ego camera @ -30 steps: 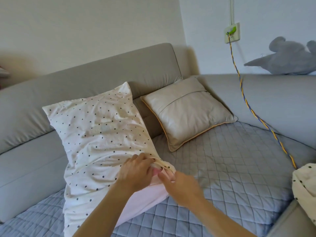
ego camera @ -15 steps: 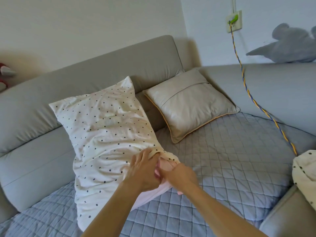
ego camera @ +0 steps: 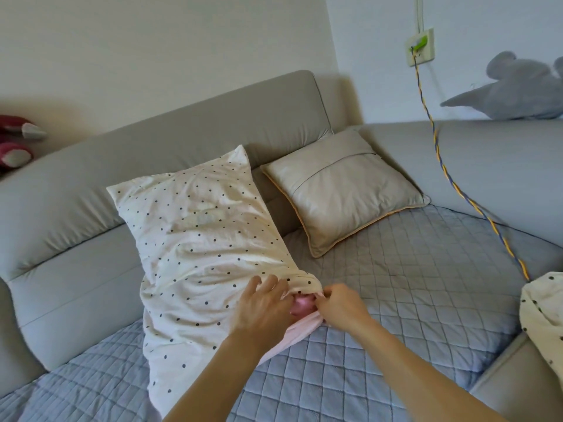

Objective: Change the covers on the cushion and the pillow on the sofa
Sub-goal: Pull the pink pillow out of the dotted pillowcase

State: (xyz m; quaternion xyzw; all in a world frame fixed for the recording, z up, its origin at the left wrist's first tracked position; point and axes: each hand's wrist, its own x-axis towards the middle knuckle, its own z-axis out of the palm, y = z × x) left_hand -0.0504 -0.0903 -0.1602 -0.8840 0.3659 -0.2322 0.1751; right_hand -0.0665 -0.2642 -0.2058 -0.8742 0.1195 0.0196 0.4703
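Left hand (ego camera: 262, 309) was clamped on the open end of the white dark-dotted fabric pillow cover (ego camera: 201, 239), fingers curled over the bunched edge. Right hand (ego camera: 341, 306) sat just beside it, pinching that same edge from the other side. Between the two hands, a patch of the pink pillow (ego camera: 300, 303) showed through the opening.

The covered pillow leaned up and away from the left hand against the backrest of the grey upholstered sofa (ego camera: 152, 141), with its lower end on the blue-grey quilted seat pad (ego camera: 411, 284) under both forearms. Beyond the right hand and well apart, the beige square cushion with orange piping (ego camera: 344, 190) leaned in the sofa's corner.

Farther out past the right hand, a yellow-and-blue braided cable (ego camera: 457, 190) ran down from a wall socket (ego camera: 422, 47). A second dotted white cloth (ego camera: 545, 306) lay at the frame's edge, and a grey plush toy (ego camera: 518, 89) rested on the sofa back. Far out beyond the left hand sat a red plush toy (ego camera: 15, 144).
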